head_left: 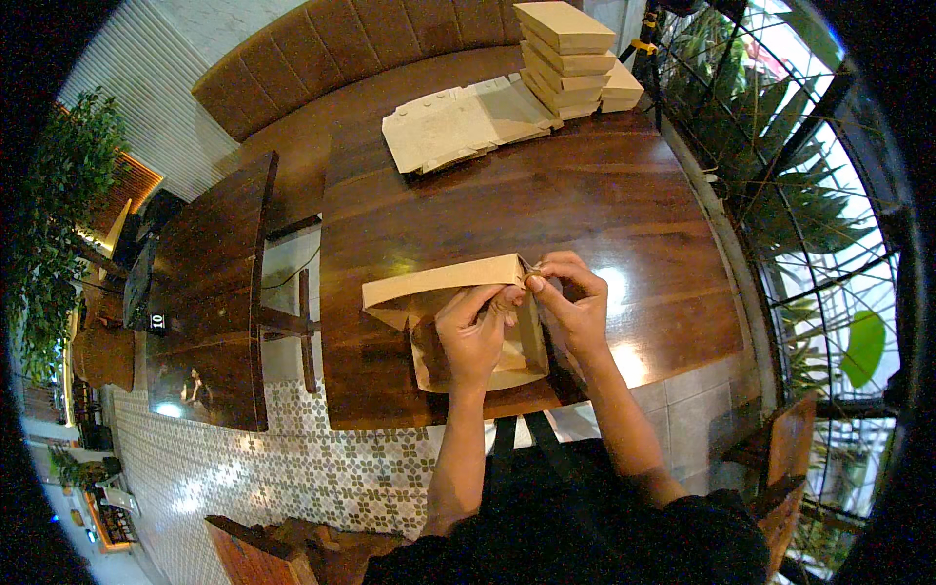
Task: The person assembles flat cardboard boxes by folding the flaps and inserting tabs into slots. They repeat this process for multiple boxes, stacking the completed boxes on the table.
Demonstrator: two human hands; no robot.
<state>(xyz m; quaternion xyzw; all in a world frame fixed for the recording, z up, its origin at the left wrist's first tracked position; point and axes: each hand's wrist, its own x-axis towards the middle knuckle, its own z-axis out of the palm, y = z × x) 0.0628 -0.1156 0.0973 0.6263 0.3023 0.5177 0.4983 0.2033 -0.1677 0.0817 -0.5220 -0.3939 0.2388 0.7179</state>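
A brown cardboard box (439, 276), partly folded with its lid side raised, sits on the dark wooden table in front of me. My left hand (473, 331) reaches into it and pinches the cardboard near the upper right corner, fingers bent together. At that same corner, my right hand (573, 297) grips the box edge from outside between thumb and fingers. Both hands' fingertips nearly meet there, and the exact flap between them is too small to make out. The left end of the raised side stands free of either hand.
Flat cardboard box blanks (444, 132) lie at the table's far side, beside a stack of folded boxes (565, 58). A second wooden table (210, 302) stands to the left across a gap. A curved brown bench (341, 58) runs behind; a metal grille (819, 195) with plants borders the right.
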